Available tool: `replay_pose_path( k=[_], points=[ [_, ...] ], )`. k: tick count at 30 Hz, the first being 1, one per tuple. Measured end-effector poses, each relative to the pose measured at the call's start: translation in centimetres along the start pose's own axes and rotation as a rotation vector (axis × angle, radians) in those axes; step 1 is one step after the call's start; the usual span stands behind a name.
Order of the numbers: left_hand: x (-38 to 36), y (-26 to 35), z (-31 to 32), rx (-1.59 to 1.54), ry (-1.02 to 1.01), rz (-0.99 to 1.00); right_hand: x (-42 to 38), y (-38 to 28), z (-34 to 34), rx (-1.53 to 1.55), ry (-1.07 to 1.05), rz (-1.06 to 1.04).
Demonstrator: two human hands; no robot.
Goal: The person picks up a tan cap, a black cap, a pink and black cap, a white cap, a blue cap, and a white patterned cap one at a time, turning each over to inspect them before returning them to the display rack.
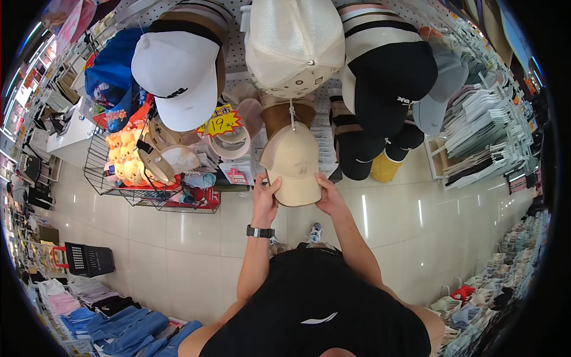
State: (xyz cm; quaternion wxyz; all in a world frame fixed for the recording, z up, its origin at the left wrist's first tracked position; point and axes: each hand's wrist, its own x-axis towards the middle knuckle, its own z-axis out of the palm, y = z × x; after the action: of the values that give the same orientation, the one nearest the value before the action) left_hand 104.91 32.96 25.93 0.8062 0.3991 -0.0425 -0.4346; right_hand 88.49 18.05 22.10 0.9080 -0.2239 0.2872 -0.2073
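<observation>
A cream baseball cap [291, 163] is between my two hands, in front of the hat rack, its brim toward me. My left hand [265, 199] grips the left edge of the brim, thumb on top; a dark watch is on that wrist. On the right edge, my right hand [329, 194] pinches the brim in the same way. The undersides of the fingers are partly hidden by the brim. Just behind the cap's crown hangs a brown cap [289, 117], and above it a large white mesh cap [295, 47] on a hook with a thin cord.
White [178, 71] and black caps [389, 83] hang on either side. A wire basket [113, 187] with orange plush toys stands left, below a yellow price sign [219, 121]. Clothes racks [482, 131] line the right. A black shopping basket [89, 259] sits on the tiled floor.
</observation>
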Motion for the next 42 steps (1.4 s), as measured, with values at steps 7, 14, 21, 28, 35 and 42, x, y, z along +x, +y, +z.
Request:
replay_pose_path(
  k=[7, 14, 21, 28, 35, 42],
  points=[
    [-2.3, 2.6, 3.0, 0.047, -0.073, 0.08, -2.0, -0.6, 2.5, 0.096, 0.046, 0.076],
    [-2.9, 3.7, 1.7, 0.071, -0.135, 0.089, -3.4, 1.2, 3.8, 0.088, 0.021, 0.015],
    [-2.8, 4.0, -0.5, 0.037, -0.141, 0.037, -4.0, 2.9, 4.3, 0.021, 0.047, -0.099],
    [0.5, 2.3, -2.7, 0.077, -0.067, 0.006, -1.9, 4.1, 3.4, 0.012, 0.085, -0.164],
    [1.5, 0.9, -5.5, 0.128, -0.065, -0.04, -1.2, 5.9, 2.7, -0.037, 0.155, -0.224],
    [2.4, 0.3, -6.6, 0.255, -0.067, -0.119, -0.6, 7.1, 2.0, -0.012, 0.265, -0.233]
  ],
)
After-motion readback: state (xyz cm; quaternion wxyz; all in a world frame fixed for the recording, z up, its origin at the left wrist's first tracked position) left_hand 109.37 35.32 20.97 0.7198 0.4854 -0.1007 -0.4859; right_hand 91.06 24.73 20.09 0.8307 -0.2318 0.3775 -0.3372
